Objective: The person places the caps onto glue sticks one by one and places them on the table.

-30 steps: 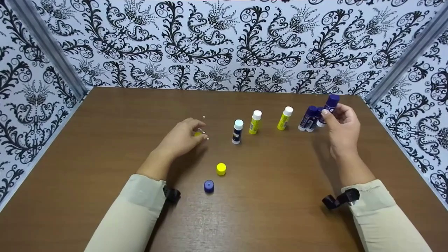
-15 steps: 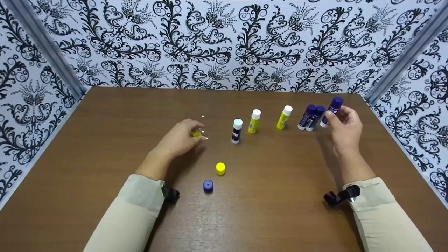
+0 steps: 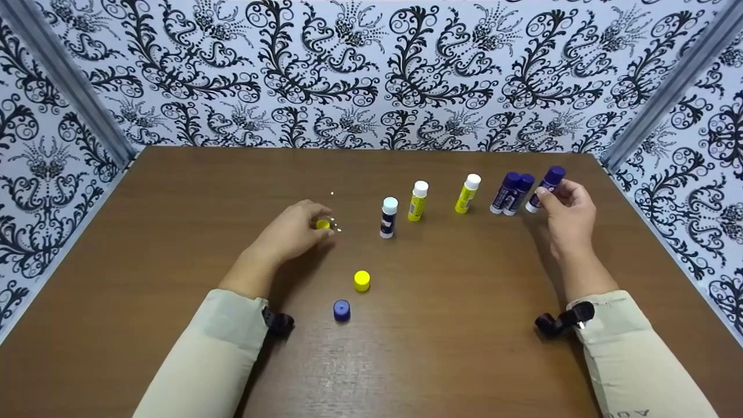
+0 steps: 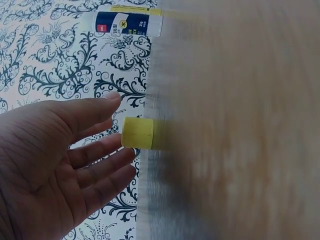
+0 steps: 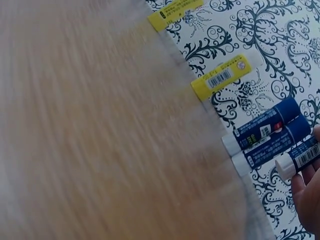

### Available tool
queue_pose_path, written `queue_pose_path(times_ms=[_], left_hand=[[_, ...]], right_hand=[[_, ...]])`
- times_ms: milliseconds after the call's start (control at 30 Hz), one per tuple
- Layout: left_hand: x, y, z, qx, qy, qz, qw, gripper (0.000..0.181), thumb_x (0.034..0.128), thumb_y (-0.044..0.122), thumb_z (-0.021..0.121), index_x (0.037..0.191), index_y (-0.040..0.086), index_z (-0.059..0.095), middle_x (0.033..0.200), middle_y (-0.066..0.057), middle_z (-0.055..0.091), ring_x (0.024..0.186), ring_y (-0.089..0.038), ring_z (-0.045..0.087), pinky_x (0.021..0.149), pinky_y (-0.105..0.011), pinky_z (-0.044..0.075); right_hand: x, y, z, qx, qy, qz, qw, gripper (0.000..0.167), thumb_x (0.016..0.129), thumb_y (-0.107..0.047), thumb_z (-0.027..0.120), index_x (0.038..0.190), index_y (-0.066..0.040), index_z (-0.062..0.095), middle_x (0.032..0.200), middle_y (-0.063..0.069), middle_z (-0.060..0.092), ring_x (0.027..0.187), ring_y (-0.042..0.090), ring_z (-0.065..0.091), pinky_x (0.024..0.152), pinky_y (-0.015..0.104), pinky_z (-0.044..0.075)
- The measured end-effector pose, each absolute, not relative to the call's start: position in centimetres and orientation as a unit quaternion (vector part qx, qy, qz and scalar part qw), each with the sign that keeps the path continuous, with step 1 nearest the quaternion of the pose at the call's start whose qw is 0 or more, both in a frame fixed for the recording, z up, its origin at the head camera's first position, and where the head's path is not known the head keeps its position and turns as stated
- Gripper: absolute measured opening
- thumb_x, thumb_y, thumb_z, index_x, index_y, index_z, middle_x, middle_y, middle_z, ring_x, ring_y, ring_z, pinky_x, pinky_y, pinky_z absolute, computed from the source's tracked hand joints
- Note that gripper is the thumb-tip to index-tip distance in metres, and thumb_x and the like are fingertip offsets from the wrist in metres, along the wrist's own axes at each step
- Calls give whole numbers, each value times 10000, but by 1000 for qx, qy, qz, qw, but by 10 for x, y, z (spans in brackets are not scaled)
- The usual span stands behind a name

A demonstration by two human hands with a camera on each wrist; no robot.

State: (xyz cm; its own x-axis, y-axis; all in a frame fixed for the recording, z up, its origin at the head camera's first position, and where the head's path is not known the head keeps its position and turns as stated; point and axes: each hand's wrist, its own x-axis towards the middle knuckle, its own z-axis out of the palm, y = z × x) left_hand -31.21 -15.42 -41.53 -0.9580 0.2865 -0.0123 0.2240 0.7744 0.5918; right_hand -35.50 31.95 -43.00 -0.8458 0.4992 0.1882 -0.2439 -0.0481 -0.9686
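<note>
My right hand [image 3: 572,217] pinches a glue stick [image 3: 545,188] with a dark blue cap and white base, upright and slightly tilted. It is just right of two matching glue sticks [image 5: 267,132] that stand side by side, touching. Whether its base meets the table cannot be told. My left hand [image 3: 293,232] is loosely spread around a small yellow cap [image 4: 137,133] on the table, thumb and fingers apart with a gap by the cap. White crumbs [image 3: 334,223] lie beside that cap.
A dark blue glue stick with a pale cap [image 3: 388,217] and two yellow glue sticks with white caps, one at left [image 3: 418,201] and one at right [image 3: 468,194], stand mid-table. Nearer lie another yellow cap [image 3: 361,281] and a blue cap [image 3: 341,310]. A patterned wall [image 3: 325,75] rises behind.
My right hand has lowered the glue stick and shifted it slightly rightward, away from the two matching ones. My left hand has stayed near the yellow cap. The head view has shifted slightly.
</note>
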Motion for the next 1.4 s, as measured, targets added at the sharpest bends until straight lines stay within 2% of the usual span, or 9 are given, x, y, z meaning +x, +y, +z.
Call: queue_pose_path(times_ms=[233, 400, 733, 900, 1067, 1400], left_hand=[[-312, -155, -415, 140, 941, 304, 58, 481, 991, 198, 705, 1420, 7, 600, 1398, -197, 606, 1267, -382, 602, 1164, -528, 469], [-314, -153, -417, 145, 941, 299, 64, 481, 987, 201, 711, 1419, 18, 605, 1404, -195, 605, 1287, -383, 594, 1175, -531, 458], [-316, -154, -418, 154, 939, 300, 65, 486, 968, 188, 731, 1412, 29, 616, 1398, -194, 609, 1291, -377, 591, 1189, -512, 449], [-317, -156, -421, 152, 939, 301, 68, 489, 963, 185, 738, 1414, 37, 618, 1396, -187, 613, 1288, -369, 591, 1190, -514, 447], [-317, -157, -423, 149, 939, 301, 69, 480, 955, 172, 748, 1403, 43, 630, 1376, -178, 626, 1273, -357, 591, 1192, -506, 446], [-316, -155, -421, 151, 940, 298, 72, 429, 963, 130, 734, 1372, 32, 652, 1371, -188, 634, 1270, -365, 595, 1184, -512, 455]], right_hand=[[-361, 324, -436, -107, -663, 701, 240, 200, 898, 23, 750, 1044, -83, 665, 917, -40, 650, 882, 101, 607, 757, 129, 552], [-362, 328, -441, -124, -674, 692, 228, 198, 882, 13, 769, 1015, -100, 676, 917, -47, 654, 889, 95, 607, 769, 133, 544], [-361, 333, -445, -144, -681, 698, 170, 213, 901, -10, 763, 1057, -112, 660, 955, -43, 649, 935, 97, 596, 759, 132, 561], [-362, 333, -445, -138, -676, 708, 152, 225, 906, -14, 760, 1075, -115, 653, 959, -36, 648, 884, 84, 615, 742, 159, 587], [-362, 332, -444, -130, -680, 708, 140, 227, 915, -32, 758, 1088, -124, 645, 948, -37, 647, 827, 66, 620, 713, 163, 585], [-363, 336, -448, -126, -679, 711, 130, 243, 917, -26, 756, 1113, -112, 640, 969, -37, 652, 879, 76, 630, 764, 172, 601]])
